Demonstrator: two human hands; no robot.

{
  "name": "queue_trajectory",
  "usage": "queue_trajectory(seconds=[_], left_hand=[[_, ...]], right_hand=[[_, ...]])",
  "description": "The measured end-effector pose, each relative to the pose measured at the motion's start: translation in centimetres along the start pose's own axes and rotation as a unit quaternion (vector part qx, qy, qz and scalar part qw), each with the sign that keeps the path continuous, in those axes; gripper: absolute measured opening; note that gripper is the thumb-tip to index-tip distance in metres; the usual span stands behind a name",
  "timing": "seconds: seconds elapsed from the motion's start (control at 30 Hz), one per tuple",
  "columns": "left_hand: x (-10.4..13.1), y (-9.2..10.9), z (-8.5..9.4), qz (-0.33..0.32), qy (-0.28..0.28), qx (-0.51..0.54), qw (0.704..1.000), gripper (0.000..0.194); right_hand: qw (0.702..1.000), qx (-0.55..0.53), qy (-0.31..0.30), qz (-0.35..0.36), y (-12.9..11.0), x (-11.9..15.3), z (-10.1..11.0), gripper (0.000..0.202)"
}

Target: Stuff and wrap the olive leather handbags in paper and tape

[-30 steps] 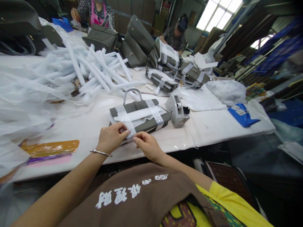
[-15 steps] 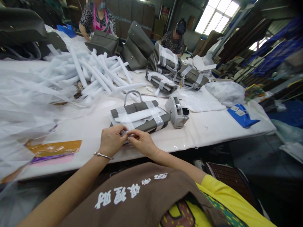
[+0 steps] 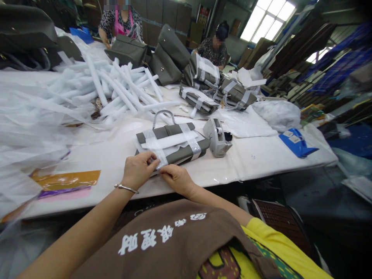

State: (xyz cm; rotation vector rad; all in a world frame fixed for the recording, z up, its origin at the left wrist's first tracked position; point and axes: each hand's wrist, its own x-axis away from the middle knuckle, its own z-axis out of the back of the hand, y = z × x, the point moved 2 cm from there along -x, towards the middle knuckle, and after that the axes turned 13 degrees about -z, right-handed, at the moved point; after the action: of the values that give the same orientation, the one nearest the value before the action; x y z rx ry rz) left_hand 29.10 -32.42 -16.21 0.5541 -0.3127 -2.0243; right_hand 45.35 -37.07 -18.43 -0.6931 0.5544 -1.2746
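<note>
A dark grey-green handbag (image 3: pixel 180 156) lies in front of me, with a white padding sheet (image 3: pixel 165 142) over it and its wrapped handle (image 3: pixel 164 113) at the far side. Two bands of translucent tape cross it; the left tape strip (image 3: pixel 158 150) runs down to the near edge. My left hand (image 3: pixel 139 168) is closed at that strip's near-left side, thumb and fingers together on it. At the strip's lower end my right hand (image 3: pixel 178 179) is closed in a pinch on the tape. What lies under the fingertips is partly hidden.
A grey tape dispenser (image 3: pixel 215 138) stands right of the bag. Farther right is a blue holder (image 3: pixel 296 142). White foam tubes (image 3: pixel 116 87) pile up behind, left. Taped bags (image 3: pixel 200 100) lie at the back. Two people (image 3: pixel 124 23) work across the table (image 3: pixel 250 161).
My right hand has moved slightly down and right, apart from the left fingertips, exposing more of the tape's lower end. My left hand and the bag have barely moved.
</note>
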Motion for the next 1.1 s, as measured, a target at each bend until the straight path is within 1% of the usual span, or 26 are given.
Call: queue_trajectory(seconds=[0.07, 0.23, 0.37, 0.4, 0.53, 0.63, 0.7, 0.77, 0.8, 0.83, 0.87, 0.93, 1.0, 1.1], left_hand=[[-0.1, 0.0, 0.1, 0.011, -0.006, 0.009, 1.000, 0.026], [-0.3, -0.2, 0.1, 0.062, -0.018, 0.025, 0.998, 0.027], [-0.5, -0.7, 0.0, 0.098, -0.012, 0.051, 0.994, 0.040], [-0.5, -0.9, 0.0, 0.102, -0.014, 0.057, 0.993, 0.040], [-0.8, -1.7, 0.1, 0.099, -0.011, 0.053, 0.994, 0.032], [-0.6, -1.8, 0.7, 0.094, 0.024, 0.035, 0.995, 0.028], [-0.1, -1.2, 1.1, 0.067, 0.071, 0.011, 0.995, 0.027], [0.6, 0.0, 1.2, -0.004, 0.111, -0.026, 0.994, 0.029], [0.9, 0.7, 1.1, -0.051, 0.116, -0.046, 0.991, 0.031], [1.2, 1.3, 0.8, -0.100, 0.106, -0.064, 0.987, 0.032], [1.6, 1.9, 0.3, -0.147, 0.085, -0.080, 0.982, 0.034], [2.2, 2.5, -0.7, -0.212, 0.032, -0.104, 0.971, 0.040], [2.7, 2.5, -1.5, -0.242, -0.008, -0.118, 0.963, 0.045], [3.6, 2.3, -1.9, -0.252, -0.018, -0.129, 0.959, 0.050]], right_hand=[[0.999, 0.033, 0.008, 0.010, 0.3, -0.1, -0.3, 0.023], [0.991, 0.125, 0.030, 0.030, 1.1, 0.0, -1.1, 0.029], [0.986, 0.158, 0.042, 0.042, 1.2, 0.4, -1.2, 0.031], [0.986, 0.159, 0.040, 0.040, 1.2, 0.5, -1.2, 0.030], [0.985, 0.168, 0.029, 0.024, 0.9, 0.8, -1.0, 0.028], [0.983, 0.184, 0.017, 0.018, 0.5, 1.3, -0.6, 0.026], [0.983, 0.181, 0.019, 0.028, 0.2, 1.7, -0.3, 0.027], [0.984, 0.166, 0.042, 0.053, -0.2, 2.0, 0.1, 0.027], [0.984, 0.158, 0.056, 0.068, -0.4, 2.1, 0.3, 0.028], [0.983, 0.152, 0.067, 0.081, -0.5, 2.1, 0.4, 0.029], [0.982, 0.149, 0.074, 0.091, -0.6, 2.1, 0.4, 0.030], [0.980, 0.151, 0.076, 0.107, -0.3, 2.2, 0.2, 0.031], [0.977, 0.160, 0.072, 0.124, 0.1, 2.5, 0.1, 0.030], [0.974, 0.160, 0.095, 0.128, 0.9, 3.0, 0.4, 0.031]])
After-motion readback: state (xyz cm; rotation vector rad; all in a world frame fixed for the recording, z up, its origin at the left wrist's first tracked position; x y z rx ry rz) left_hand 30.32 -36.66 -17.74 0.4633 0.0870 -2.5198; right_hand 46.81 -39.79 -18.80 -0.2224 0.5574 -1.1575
